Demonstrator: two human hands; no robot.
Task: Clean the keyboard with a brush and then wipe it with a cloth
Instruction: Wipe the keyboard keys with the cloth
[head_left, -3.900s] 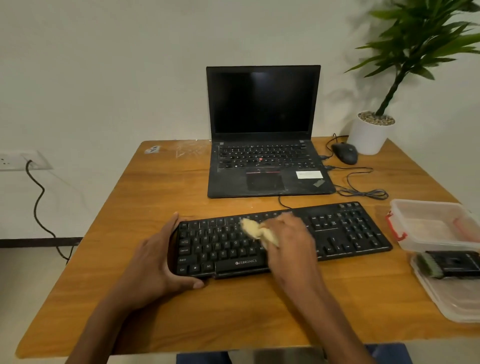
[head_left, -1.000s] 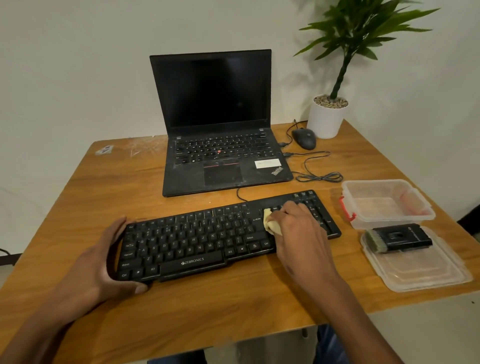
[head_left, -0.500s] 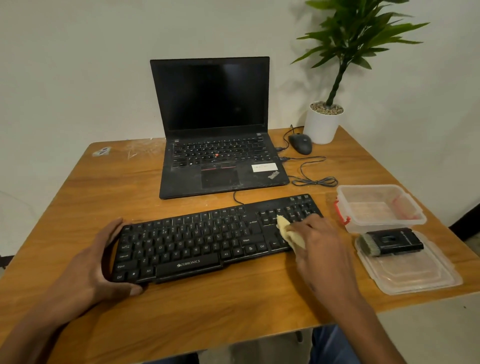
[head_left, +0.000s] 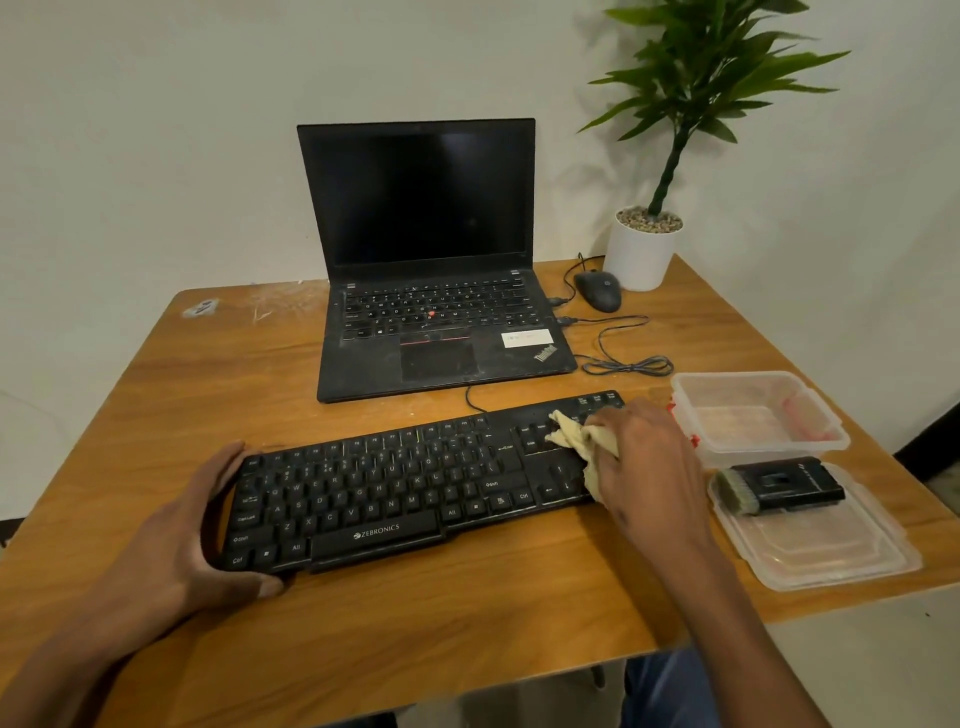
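Note:
A black keyboard (head_left: 395, 493) lies across the wooden table (head_left: 415, 623) in front of me. My left hand (head_left: 192, 540) grips its left end, thumb on the front edge and fingers behind the back edge. My right hand (head_left: 644, 462) holds a crumpled yellowish cloth (head_left: 576, 439) and presses it on the keyboard's right end, covering the number pad. The black brush (head_left: 779, 486) with pale bristles lies on a clear plastic lid (head_left: 831, 551) to the right.
An open black laptop (head_left: 431, 312) stands behind the keyboard. A mouse (head_left: 597, 290), its looped cable (head_left: 631, 364) and a potted plant (head_left: 644, 249) occupy the back right corner. A clear plastic box (head_left: 758, 415) sits just right of the keyboard, close to my right hand.
My right hand has carried the cloth from the middle of the keyboard to its right end. My left hand has kept its grip on the left end.

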